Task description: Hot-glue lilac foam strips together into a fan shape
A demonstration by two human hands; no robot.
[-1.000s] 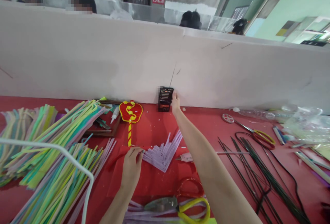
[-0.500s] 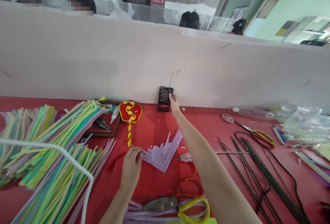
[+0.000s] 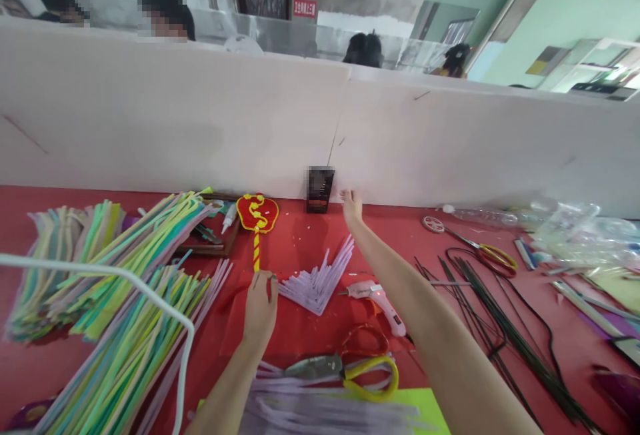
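Note:
My right hand [image 3: 351, 207] is held out just right of a black phone-like device [image 3: 319, 191], apart from it. Its fingers are loosely bent and hold nothing I can see. The device leans upright against the white partition. My left hand [image 3: 261, 301] rests on the red mat, fingers curled, below the striped stick of a red and yellow fan-shaped ornament [image 3: 257, 213]. Whatever its fingers may hold is hidden. Close to its right lies a V-shaped piece made of lilac fuzzy strips [image 3: 317, 288]. A pink glue gun [image 3: 383, 305] lies under my right forearm.
Bundles of coloured pipe cleaners [image 3: 135, 308] cover the left side, behind a white curved bar [image 3: 150, 301]. Yellow-and-red-handled scissors [image 3: 373, 378] lie in front. Dark wires [image 3: 510, 328], more scissors [image 3: 495, 258] and clear plastic [image 3: 575, 228] are at right. People sit beyond the white partition [image 3: 200, 108].
My right hand has let go of the black device and drawn a little to the right. My left hand's fingers have shifted slightly upward, away from the lilac piece's tip. The view has shifted slightly.

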